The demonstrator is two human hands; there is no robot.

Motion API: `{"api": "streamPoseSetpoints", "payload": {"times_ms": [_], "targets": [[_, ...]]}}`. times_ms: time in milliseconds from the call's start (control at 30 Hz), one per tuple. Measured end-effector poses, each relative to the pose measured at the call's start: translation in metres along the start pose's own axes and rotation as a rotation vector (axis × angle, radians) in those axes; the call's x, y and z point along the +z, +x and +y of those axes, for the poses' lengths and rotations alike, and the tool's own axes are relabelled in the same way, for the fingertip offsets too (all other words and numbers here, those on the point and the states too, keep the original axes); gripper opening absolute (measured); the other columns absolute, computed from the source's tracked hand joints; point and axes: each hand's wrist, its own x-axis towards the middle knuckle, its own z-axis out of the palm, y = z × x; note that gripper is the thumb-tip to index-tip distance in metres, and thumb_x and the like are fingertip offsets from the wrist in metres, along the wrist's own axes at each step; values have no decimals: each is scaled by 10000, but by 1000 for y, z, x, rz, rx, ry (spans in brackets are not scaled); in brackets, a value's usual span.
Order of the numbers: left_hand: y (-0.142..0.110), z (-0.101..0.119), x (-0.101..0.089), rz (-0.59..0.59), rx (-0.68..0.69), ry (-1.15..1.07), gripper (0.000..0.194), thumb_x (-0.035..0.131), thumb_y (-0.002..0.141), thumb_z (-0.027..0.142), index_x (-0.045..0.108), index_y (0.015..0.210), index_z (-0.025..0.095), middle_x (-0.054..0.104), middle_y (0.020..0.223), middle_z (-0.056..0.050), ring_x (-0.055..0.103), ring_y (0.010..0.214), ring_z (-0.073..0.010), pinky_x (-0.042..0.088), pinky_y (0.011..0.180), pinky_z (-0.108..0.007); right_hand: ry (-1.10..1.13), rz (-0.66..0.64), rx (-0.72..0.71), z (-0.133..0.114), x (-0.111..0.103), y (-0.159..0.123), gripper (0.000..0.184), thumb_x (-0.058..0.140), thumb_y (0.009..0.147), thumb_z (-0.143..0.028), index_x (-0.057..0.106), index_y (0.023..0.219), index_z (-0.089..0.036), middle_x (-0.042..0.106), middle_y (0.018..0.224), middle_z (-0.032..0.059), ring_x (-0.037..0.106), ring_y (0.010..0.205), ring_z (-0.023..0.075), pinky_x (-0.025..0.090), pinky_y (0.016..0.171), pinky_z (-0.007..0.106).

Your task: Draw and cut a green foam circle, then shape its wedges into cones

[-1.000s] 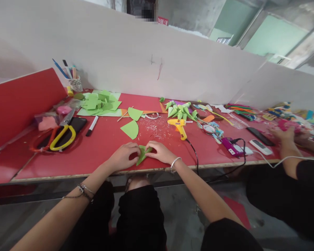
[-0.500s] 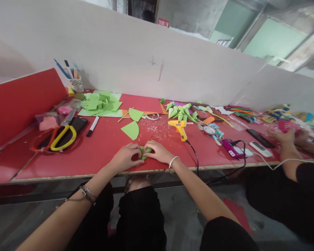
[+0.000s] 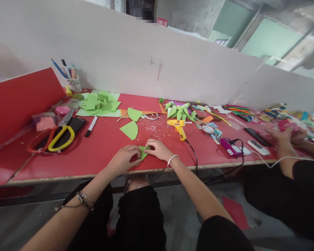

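Near the front edge of the red table (image 3: 94, 158), my left hand (image 3: 127, 157) and my right hand (image 3: 157, 150) pinch a small piece of green paper (image 3: 143, 153) between them. The left fingers hold its left side and the right fingertips its upper right edge; part of it is hidden by the fingers. Just beyond lie two fan-shaped green paper pieces (image 3: 130, 130). A yellow glue gun (image 3: 178, 127) rests to the right of my hands, with several green paper cones (image 3: 179, 111) behind it.
Scissors (image 3: 61, 137) lie over a dark phone at left, beside a marker (image 3: 91, 126). Green paper pieces (image 3: 101, 103) are piled behind. A purple power strip (image 3: 229, 147) with cords sits at right. Another person's hands (image 3: 285, 134) work at the far right.
My right fingers have shifted slightly on the green paper, and more of its surface shows between my hands. The whole view has moved a little.
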Motion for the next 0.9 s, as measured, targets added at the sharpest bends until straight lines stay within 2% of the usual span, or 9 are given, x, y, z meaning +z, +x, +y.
{"api": "streamPoseSetpoints", "payload": {"times_ms": [233, 567, 733, 900], "targets": [[-1, 1, -1, -31, -10, 10, 108, 506, 783, 309, 512, 770, 203, 573, 934, -27, 519, 889, -170, 413, 779, -312, -123, 44, -4, 0, 9, 5, 205, 547, 796, -322, 510, 683, -154, 432, 676, -13, 412, 635, 106, 319, 588, 221], [-4, 2, -4, -67, 6, -42, 115, 492, 798, 312, 525, 817, 204, 563, 1019, -49, 511, 964, -179, 411, 842, -332, -261, 57, -14, 1, 14, 4, 194, 509, 824, -315, 497, 716, -155, 457, 709, 1, 409, 681, 118, 321, 628, 226], [-5, 0, -4, -48, -14, -77, 108, 511, 789, 308, 534, 807, 204, 553, 1080, -50, 504, 1005, -173, 402, 871, -325, -324, 68, -12, 1, 17, 4, 191, 490, 837, -314, 515, 741, -151, 486, 744, 20, 426, 722, 131, 328, 663, 240], [-5, 1, -3, -33, -29, -81, 99, 522, 779, 299, 548, 796, 205, 570, 1046, -42, 515, 987, -166, 408, 863, -318, -342, 72, -2, 0, 18, 4, 193, 474, 844, -318, 519, 756, -153, 503, 767, 32, 440, 737, 140, 336, 677, 249]]}}
